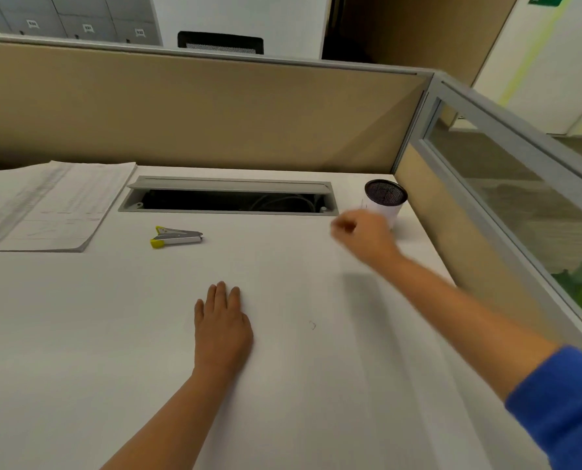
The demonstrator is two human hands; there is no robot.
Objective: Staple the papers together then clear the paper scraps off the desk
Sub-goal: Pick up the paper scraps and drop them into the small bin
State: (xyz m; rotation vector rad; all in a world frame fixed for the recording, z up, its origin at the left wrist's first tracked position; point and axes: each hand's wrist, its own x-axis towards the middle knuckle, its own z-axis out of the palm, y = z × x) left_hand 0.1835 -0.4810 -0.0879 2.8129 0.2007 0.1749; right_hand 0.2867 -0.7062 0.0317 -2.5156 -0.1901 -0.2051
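A stack of printed papers [45, 205] lies at the far left of the white desk [113, 334]. A small silver stapler with yellow ends [176, 238] rests on the desk to the right of the stack. My left hand [221, 323] lies flat, palm down, on the desk centre, fingers together. My right hand [364, 235] hovers blurred at the far right, fingers curled closed beside a white cup with a dark mesh top [385, 201]; whether it pinches anything is unclear. A tiny scrap or bent staple [312, 324] lies on the desk between my arms.
An open grey cable tray [228, 198] is sunk into the desk's back edge. Tan partition walls [198, 113] close the back and the right side, with a glass panel [520, 198] on the right.
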